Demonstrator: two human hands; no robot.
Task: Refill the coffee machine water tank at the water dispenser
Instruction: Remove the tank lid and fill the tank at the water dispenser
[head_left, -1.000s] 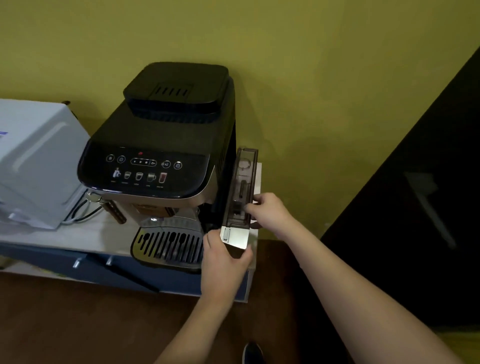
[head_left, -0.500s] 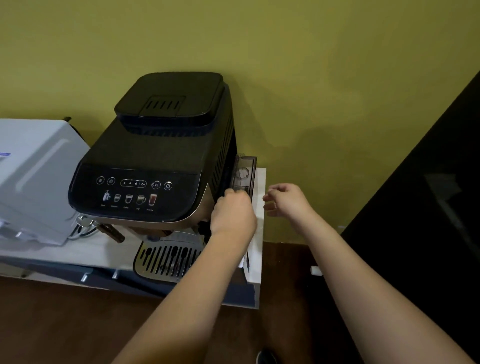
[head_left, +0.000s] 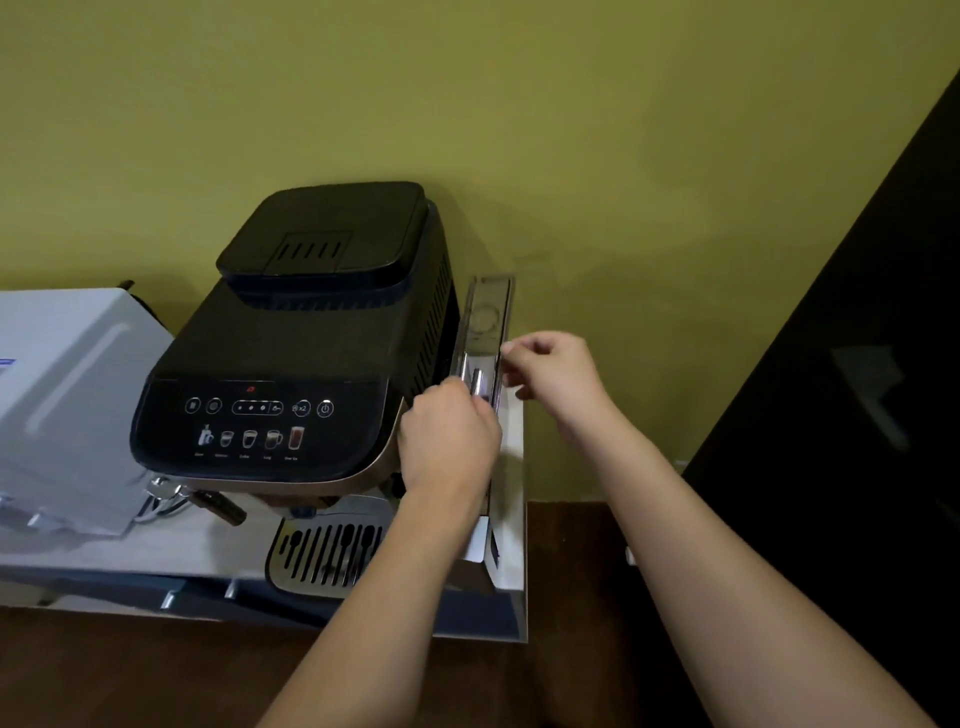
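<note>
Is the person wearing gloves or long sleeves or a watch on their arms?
No. The left hand and the right hand are both bare, with no gloves. Both forearms are bare too: no sleeves reach as far as the picture shows. No watch, bracelet or ring can be seen on either one.

Small office or home coffee corner; cannot tell which. Evidence: black bean-to-cup coffee machine with drink-icon touch panel and drip tray, white appliance beside it, both on low white-topped cabinet against plain olive-yellow wall. Dark brown floor below.
</note>
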